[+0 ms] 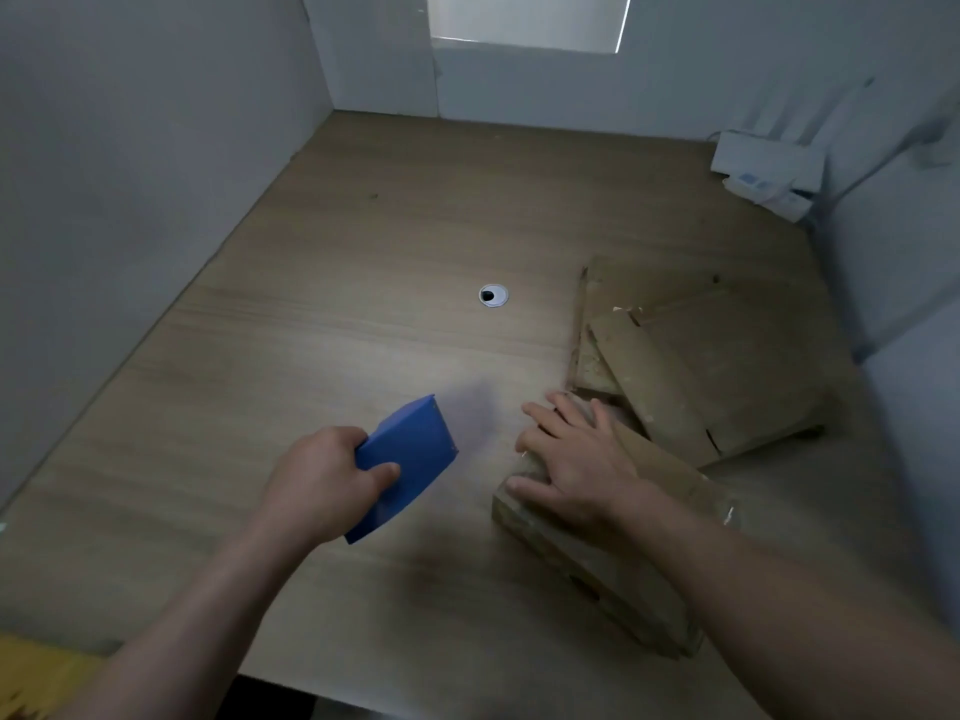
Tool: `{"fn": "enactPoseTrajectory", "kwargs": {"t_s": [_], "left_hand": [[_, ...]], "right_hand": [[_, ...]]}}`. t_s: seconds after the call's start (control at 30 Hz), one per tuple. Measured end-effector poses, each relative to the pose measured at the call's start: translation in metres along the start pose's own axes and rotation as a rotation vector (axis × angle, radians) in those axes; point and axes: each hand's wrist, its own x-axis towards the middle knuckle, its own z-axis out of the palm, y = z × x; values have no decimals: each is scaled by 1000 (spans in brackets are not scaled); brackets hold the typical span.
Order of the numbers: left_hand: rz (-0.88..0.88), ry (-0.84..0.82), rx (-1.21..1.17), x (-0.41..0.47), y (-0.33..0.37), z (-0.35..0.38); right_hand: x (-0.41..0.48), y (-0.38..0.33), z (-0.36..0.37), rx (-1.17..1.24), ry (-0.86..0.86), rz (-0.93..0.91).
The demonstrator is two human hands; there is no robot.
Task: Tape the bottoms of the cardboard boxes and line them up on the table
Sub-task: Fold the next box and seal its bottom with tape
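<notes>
My left hand [324, 478] grips a blue tape dispenser [410, 459] just above the wooden table [311, 330], left of the cardboard. A flattened cardboard box [602, 558] lies at the near right, and my right hand [569, 462] rests on its far end with fingers spread flat. Behind it, more flattened cardboard boxes [727, 366] lie stacked at an angle on the right side of the table. The frame is blurred, so no tape is visible on the dispenser.
A round cable hole [493, 295] sits mid-table. White devices with cables [763, 168] lie at the far right corner. Grey partition walls close the table on the left, back and right. Something yellow [36, 678] shows at the bottom left.
</notes>
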Motion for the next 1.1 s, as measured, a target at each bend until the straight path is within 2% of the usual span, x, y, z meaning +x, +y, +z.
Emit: {"fn": "enactPoseTrajectory", "kwargs": {"t_s": [0.13, 0.33, 0.4, 0.57, 0.6, 0.67, 0.73, 0.77, 0.87, 0.97, 1.1], "left_hand": [[13, 19, -23, -5, -6, -5], [66, 32, -29, -6, -9, -13], [89, 23, -41, -5, -7, -17], [179, -69, -100, -2, 5, -31], [211, -85, -95, -1, 8, -33], [277, -119, -100, 2, 14, -37], [333, -152, -142, 4, 17, -39], [361, -174, -162, 6, 19, -40], [412, -255, -244, 9, 28, -41], [432, -317, -316, 8, 38, -41], [441, -347, -336, 8, 50, -38]], "right_hand": [[1, -6, 4, 5, 52, 79], [0, -42, 12, 45, 138, 503], [4, -46, 8, 67, 132, 572], [-5, -19, -11, 179, 34, 539], [-10, -14, -14, 199, 70, 532], [-22, -10, -23, 278, 248, 474], [-31, -13, -32, 579, 395, 364], [-36, -17, -37, 774, 408, 326], [-48, -31, -45, 1169, 316, 301], [-55, -36, -51, 1337, 275, 306], [-58, -29, -55, 1385, 319, 295]]}}
